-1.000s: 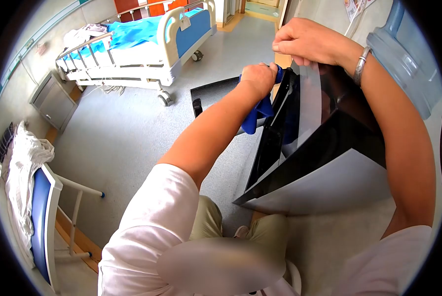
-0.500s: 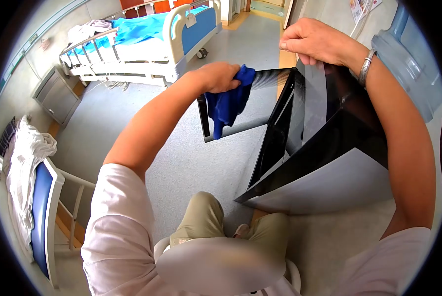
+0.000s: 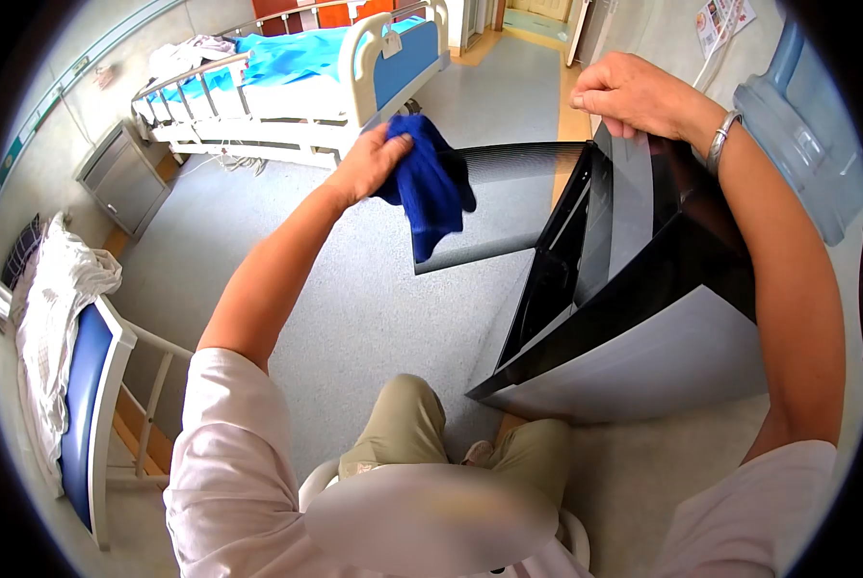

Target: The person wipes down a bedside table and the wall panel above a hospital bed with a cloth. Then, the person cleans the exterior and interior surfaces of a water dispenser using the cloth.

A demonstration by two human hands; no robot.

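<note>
My left hand (image 3: pixel 369 166) is closed on a dark blue cloth (image 3: pixel 427 188), which hangs down in folds. The cloth overlaps the outer edge of an open see-through door (image 3: pixel 504 217) with a dark frame. That door swings out to the left from a black and grey cabinet (image 3: pixel 634 308), which looks like a water dispenser. Above the cabinet's top, my right hand (image 3: pixel 634 96) has its fingers curled in, with a silver bracelet on the wrist. Its palm faces away, so I cannot make out whether anything is inside it.
A large clear water bottle (image 3: pixel 788 135) stands at the right by the wall. A bed (image 3: pixel 354 72) with rails and blue bedding is at the back. A metal bedside cabinet (image 3: pixel 123 183) stands left, and a blue-padded folding chair or bed (image 3: pixel 87 405) is nearer me.
My left hand has moved left with the blue cloth, toward and past the door's outer edge. My right hand keeps its place over the cabinet; the view has shifted slightly.
</note>
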